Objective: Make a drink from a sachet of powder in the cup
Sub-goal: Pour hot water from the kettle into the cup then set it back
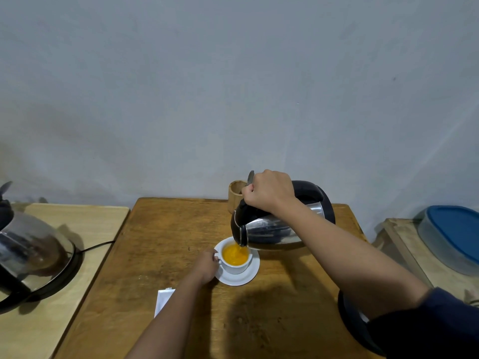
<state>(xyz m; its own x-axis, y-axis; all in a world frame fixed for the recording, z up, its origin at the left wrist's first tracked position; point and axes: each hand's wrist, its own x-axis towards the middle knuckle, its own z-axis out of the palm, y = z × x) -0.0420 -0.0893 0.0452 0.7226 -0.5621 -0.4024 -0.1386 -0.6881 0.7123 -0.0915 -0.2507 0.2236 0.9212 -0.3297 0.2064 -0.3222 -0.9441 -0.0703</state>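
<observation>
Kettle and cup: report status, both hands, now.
Right hand grips kettle handle, tilted, spout over cup. Left hand steadies cup handle on saucer. Cup holds orange liquid. Nothing blocking.

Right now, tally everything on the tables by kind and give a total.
Kettles: 2, one tilted, one at left
Kettle base: 1
Cup: 1
Saucer: 1
Sachet: 1
Wooden holder: 1
Blue-lidded container: 1
Total: 8
</observation>
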